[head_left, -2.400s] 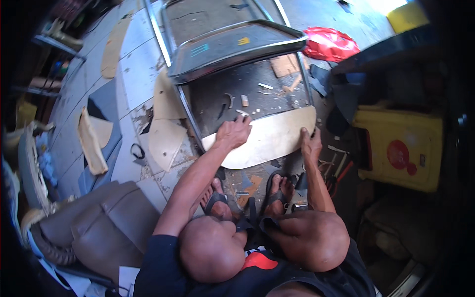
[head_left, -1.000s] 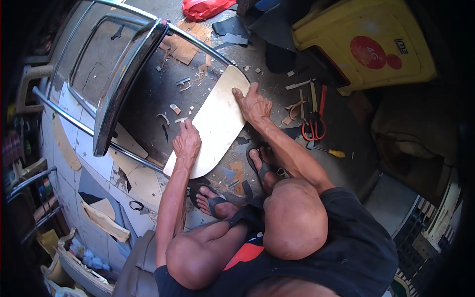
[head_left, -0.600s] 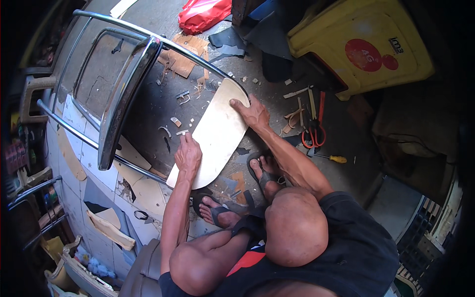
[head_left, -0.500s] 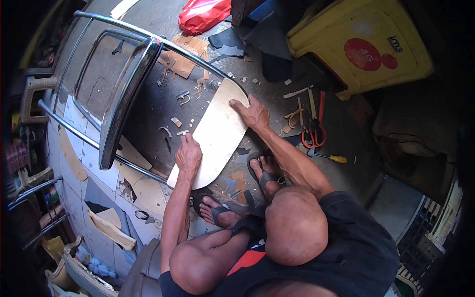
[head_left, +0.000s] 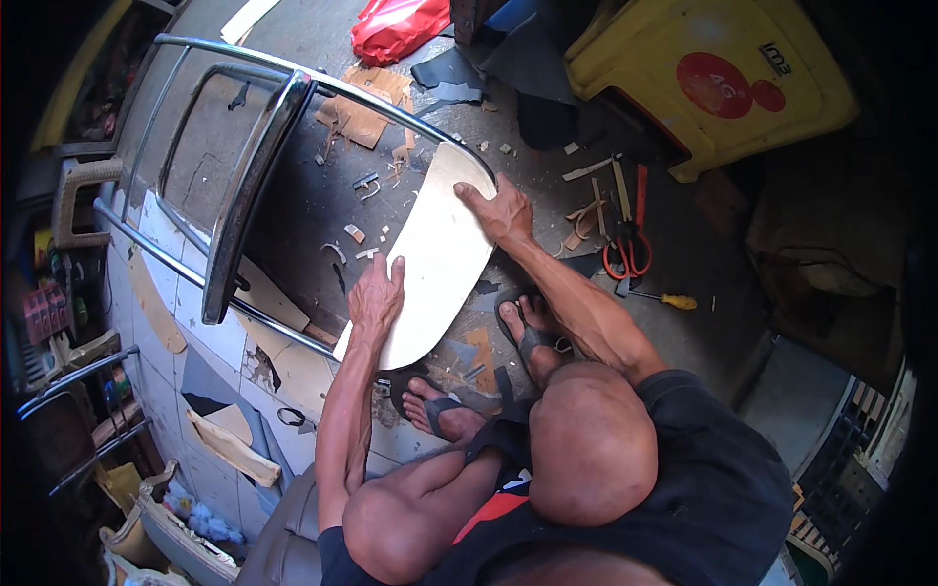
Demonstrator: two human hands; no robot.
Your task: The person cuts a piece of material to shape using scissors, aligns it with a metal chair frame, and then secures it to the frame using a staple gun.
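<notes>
Right hand [head_left: 508, 215] grips a pale board [head_left: 445, 259], thumb on top, other fingers mostly hidden.
The board stretches leftward to the left hand [head_left: 375, 301], which touches it; whether gripping, I cannot tell.

Pale floor tiles [head_left: 210, 337] — chipped in places, bare grey floor [head_left: 703, 256], yellow plastic stool [head_left: 723, 41], deep shadow at right.

A workshop: scissors [head_left: 626, 254] and yellow-handled screwdriver [head_left: 676, 301] right of centre, chrome chair frame [head_left: 256, 186] upper left, dark sheet offcuts [head_left: 447, 74] top centre.
</notes>
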